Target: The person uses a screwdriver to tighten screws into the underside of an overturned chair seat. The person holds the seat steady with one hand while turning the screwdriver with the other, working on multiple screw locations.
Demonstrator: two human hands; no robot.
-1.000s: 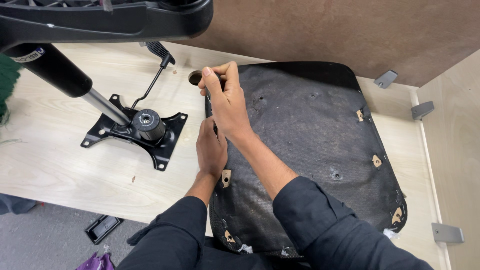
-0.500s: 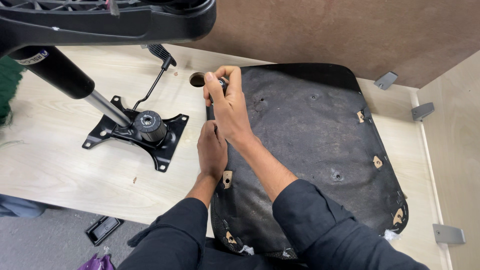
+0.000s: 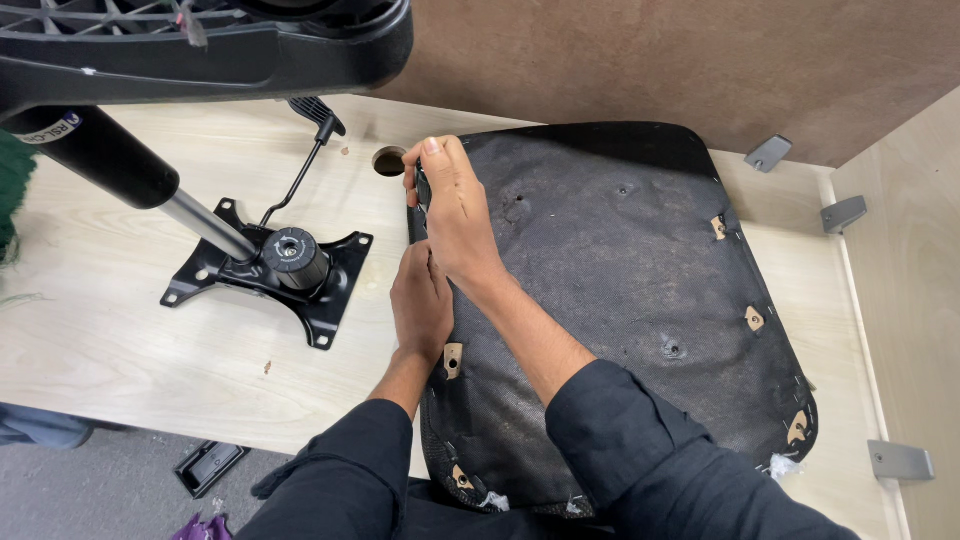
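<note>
Gas-lift column with black mounting plate (image 3: 265, 268): lies on the wooden table (image 3: 110, 310), left of both hands.

Left hand (image 3: 422, 305): rests on the left edge of the upturned seat pad (image 3: 620, 290), fingers curled together; whether they pinch anything cannot be told.

Right hand (image 3: 452, 205): just beyond the left, fingers closed on a small dark tool (image 3: 421, 190) at the pad's far-left corner, its long axis running near to far along that edge.
</note>
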